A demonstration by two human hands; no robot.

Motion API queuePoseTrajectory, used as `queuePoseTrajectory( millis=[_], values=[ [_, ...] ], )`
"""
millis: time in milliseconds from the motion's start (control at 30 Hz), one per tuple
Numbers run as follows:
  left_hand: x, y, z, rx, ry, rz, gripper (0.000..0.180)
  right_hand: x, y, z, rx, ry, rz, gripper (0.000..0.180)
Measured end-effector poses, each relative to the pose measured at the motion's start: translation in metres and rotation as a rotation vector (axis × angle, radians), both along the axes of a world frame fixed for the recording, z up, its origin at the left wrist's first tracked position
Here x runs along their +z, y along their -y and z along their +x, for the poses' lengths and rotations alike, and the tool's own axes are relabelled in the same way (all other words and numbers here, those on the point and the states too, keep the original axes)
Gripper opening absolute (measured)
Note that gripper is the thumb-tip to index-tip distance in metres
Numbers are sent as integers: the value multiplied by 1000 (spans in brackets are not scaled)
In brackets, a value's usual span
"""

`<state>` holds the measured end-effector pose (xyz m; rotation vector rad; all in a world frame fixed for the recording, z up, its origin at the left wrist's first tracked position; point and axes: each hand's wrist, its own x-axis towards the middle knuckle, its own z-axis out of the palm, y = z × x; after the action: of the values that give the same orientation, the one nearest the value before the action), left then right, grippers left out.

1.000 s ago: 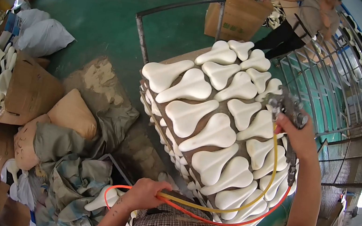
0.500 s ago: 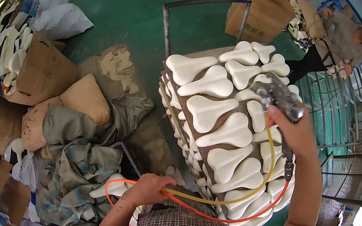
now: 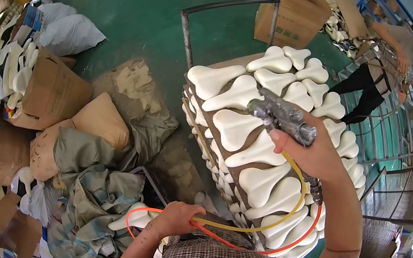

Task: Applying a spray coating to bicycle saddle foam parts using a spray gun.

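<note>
while your right hand [image 3: 316, 152] grips the grey spray gun [image 3: 281, 116] over the stacked white saddle-shaped pieces [image 3: 249, 130], your left hand [image 3: 176, 220] closes around the orange and yellow hoses [image 3: 255, 228] near your waist; cardboard boxes [image 3: 55, 91] lie left.

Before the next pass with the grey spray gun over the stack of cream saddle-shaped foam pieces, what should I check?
1. Right hand gripping the grey spray gun: ok.
2. Nozzle aimed at the cream saddle-shaped foam pieces on top of the stack: ok.
3. Left hand holding the orange and yellow hoses off the stack: ok.
4. Hoses free of kinks: cannot tell, partly hidden behind the arm.
5. Co-worker by the blue railing standing apart from the stack: ok.
</note>
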<state>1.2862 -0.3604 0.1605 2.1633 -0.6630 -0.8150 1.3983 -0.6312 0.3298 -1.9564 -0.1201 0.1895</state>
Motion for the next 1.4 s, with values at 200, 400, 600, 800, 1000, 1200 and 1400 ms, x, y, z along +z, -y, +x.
queuePoseTrajectory(
  millis=[200, 400, 600, 800, 1000, 1200, 1400],
  values=[
    [1, 12, -3, -44, 16, -1, 30, -1, 53, -20, -278, -120, -172, 44],
    [-2, 28, -9, -88, 63, -71, 32, 8, 53, -70, -159, -86, -19, 45],
    [-3, 37, -15, -119, 119, -96, 35, 12, 60, -80, -263, -78, -85, 45],
    [-7, 45, -22, -151, 146, -75, 34, 1, 40, -95, -68, 13, 36, 46],
    [-5, 50, -25, -167, 115, -60, 34, -1, 83, -84, -401, -55, -47, 46],
    [-2, 65, -27, -225, 74, -28, 32, 2, 103, -106, -352, -84, -107, 48],
    [2, 89, -39, -296, 14, -10, 30, 12, 151, -124, -628, 79, -199, 25]
  ],
)
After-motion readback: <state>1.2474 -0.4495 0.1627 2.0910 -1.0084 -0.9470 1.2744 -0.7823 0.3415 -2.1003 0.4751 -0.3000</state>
